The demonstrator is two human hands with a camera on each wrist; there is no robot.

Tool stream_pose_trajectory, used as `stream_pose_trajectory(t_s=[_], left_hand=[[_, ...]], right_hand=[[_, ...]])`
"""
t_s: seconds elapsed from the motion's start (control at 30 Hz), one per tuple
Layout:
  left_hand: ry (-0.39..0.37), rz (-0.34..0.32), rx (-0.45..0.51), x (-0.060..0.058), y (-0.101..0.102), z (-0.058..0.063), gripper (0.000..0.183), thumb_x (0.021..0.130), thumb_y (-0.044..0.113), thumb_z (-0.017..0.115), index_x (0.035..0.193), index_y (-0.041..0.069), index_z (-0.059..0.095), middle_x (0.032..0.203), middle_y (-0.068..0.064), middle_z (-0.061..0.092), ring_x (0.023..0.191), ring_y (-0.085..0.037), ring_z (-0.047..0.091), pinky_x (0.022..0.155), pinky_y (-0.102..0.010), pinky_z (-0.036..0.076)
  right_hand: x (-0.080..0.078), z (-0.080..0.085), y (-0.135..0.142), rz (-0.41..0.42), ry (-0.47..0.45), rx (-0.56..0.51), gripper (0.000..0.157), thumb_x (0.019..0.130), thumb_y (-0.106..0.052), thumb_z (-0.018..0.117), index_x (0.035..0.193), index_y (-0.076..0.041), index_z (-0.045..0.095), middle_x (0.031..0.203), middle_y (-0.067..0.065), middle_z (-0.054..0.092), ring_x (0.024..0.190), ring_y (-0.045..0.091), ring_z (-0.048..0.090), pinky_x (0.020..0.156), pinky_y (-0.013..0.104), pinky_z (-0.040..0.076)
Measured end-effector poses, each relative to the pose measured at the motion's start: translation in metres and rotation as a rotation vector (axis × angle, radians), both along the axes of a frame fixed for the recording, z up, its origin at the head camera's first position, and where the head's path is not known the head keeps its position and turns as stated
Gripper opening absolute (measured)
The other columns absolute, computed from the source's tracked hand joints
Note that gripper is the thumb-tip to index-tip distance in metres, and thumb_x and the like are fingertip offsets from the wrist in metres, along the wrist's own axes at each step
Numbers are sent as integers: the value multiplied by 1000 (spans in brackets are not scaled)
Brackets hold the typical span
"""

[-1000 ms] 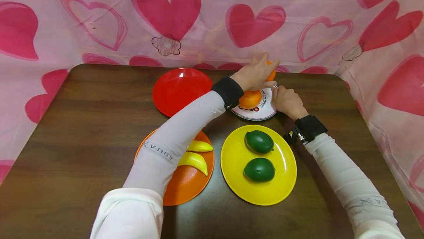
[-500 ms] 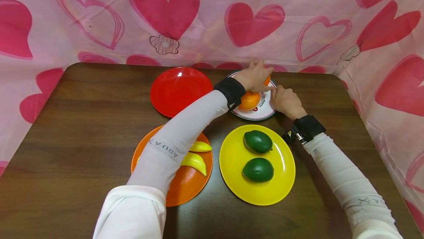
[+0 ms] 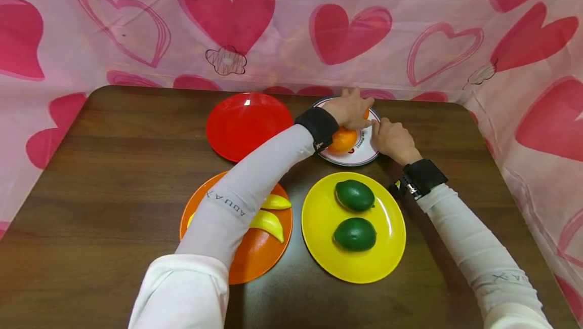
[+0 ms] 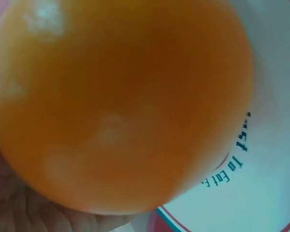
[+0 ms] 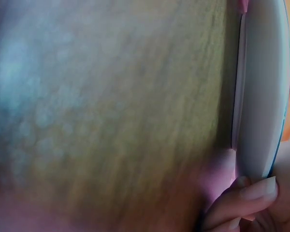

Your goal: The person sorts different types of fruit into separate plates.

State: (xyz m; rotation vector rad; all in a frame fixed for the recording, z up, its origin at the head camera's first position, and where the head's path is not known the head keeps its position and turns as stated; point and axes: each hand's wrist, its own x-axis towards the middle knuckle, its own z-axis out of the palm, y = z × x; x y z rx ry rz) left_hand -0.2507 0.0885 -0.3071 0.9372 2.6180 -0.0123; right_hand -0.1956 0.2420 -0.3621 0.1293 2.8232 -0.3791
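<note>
My left hand (image 3: 348, 108) reaches over the back of a white plate (image 3: 366, 149) with a dark-edged rim and printed lettering. Its fingers hold an orange (image 3: 366, 114), mostly hidden behind the hand. Another orange (image 3: 342, 140) lies on the plate's front part, under the wrist. In the left wrist view a large orange (image 4: 121, 106) fills much of the picture above the plate's printed face (image 4: 266, 179). My right hand (image 3: 394, 140) pinches the plate's right rim; the right wrist view has fingertips (image 5: 261, 188) at the edge of the plate (image 5: 263, 92).
A red plate (image 3: 246, 126) stands left of the white one. In front are an orange plate (image 3: 255, 258) with yellow bananas (image 3: 268, 223), partly under my left sleeve, and a yellow plate (image 3: 314, 253) with two green lemon-shaped fruits (image 3: 355, 234). A heart-patterned cloth (image 3: 282, 71) hangs behind the table.
My left hand has lowered the orange toward the back of the white plate, then stays nearly still. The right hand keeps its place at the rim.
</note>
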Motion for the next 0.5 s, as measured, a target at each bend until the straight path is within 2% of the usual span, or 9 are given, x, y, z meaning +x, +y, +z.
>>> stream_pose_trajectory(t_s=[0.23,0.43,0.5], left_hand=[[-43,27,67,0,-5,8,65,97,54,40,154,26,25,154,-10,26,136,-31,30,108,-44,38],[-51,26,94,2,-14,15,70,98,54,36,158,26,15,164,-10,12,149,-30,17,115,-44,26],[-55,33,121,4,-23,18,69,98,53,37,158,27,16,164,-11,13,148,-29,20,115,-44,27]], right_hand=[[-2,-1,1,-1,32,6,64,101,-48,22,120,9,45,105,31,55,93,46,58,84,59,49],[-2,-4,3,3,29,1,62,101,-48,22,118,7,45,103,30,55,91,46,58,82,59,49],[-2,-3,4,15,7,-8,63,101,-49,22,119,7,45,102,29,54,90,45,57,83,57,49]])
